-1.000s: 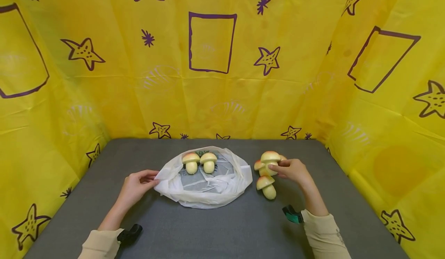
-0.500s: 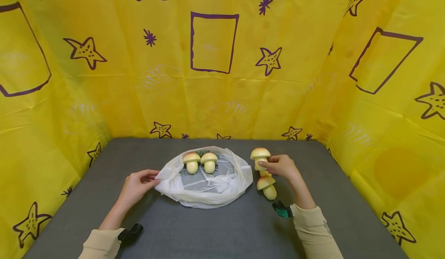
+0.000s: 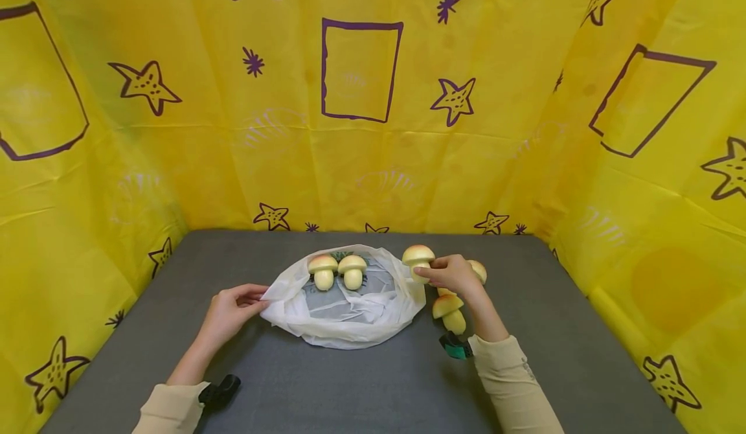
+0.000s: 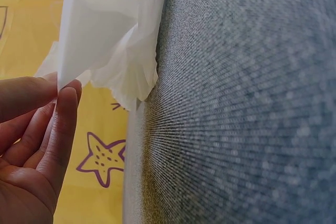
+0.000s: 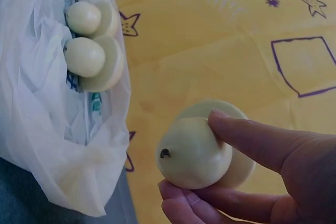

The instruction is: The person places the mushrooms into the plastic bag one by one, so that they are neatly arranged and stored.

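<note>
A white plastic bag (image 3: 344,333) lies on the table with its mouth spread wide. Two toy mushrooms (image 3: 352,272) with cream stems and orange-tinged caps sit side by side inside it. My left hand (image 3: 236,311) pinches the bag's left rim between thumb and fingers, as the left wrist view also shows (image 4: 37,135). My right hand (image 3: 457,278) pinches another toy mushroom (image 5: 191,156) by its stem, cap up, at the bag's right rim. Beside the right forearm a mushroom (image 3: 449,312) lies tilted, and one more (image 3: 479,271) shows partly behind the hand.
The dark grey table (image 3: 350,395) runs back to a yellow curtain (image 3: 361,181) with purple star and frame drawings, which also hangs at both sides. A wrist strap with a black camera (image 3: 220,392) is on the left arm.
My right hand has lifted the mushroom from the group at the right and carried it left to the bag's edge. The left hand keeps its hold on the rim.
</note>
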